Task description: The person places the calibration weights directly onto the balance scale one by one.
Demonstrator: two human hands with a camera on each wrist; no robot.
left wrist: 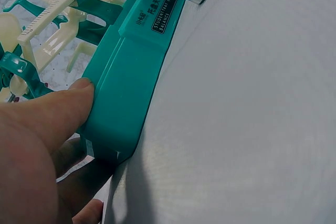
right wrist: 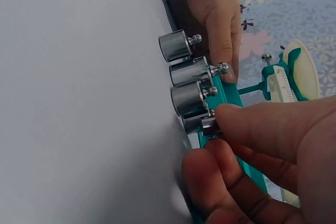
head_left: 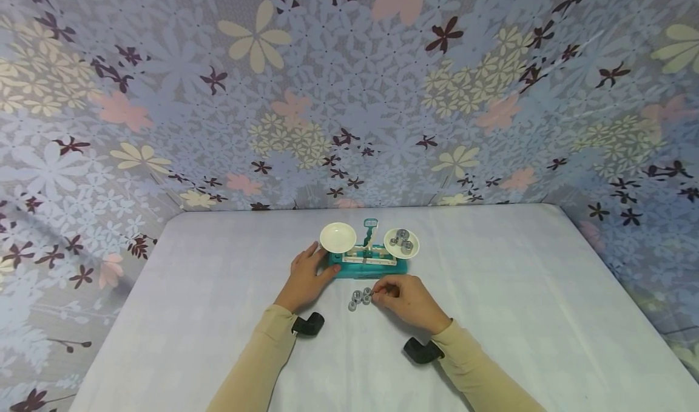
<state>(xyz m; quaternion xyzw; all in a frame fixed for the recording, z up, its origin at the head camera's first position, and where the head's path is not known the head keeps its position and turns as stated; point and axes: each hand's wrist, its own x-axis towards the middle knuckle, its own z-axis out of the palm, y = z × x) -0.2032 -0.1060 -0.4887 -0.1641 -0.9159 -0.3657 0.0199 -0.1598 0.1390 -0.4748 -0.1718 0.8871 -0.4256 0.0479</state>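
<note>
A teal balance scale stands on the table with two cream pans. My left hand grips the left end of its base, thumb along the side wall and fingers around the end. The left pan holds nothing; several metal weights sit in the right pan. In front of the base, a cluster of knobbed metal weights stands upright on the cloth. At its right side my right hand pinches a small metal weight between thumb and fingertips, partly hidden by them.
A white cloth covers the table. Behind it rises a floral-patterned backdrop, which also runs down both sides. Black bands with cameras sit on both wrists, over beige sleeves.
</note>
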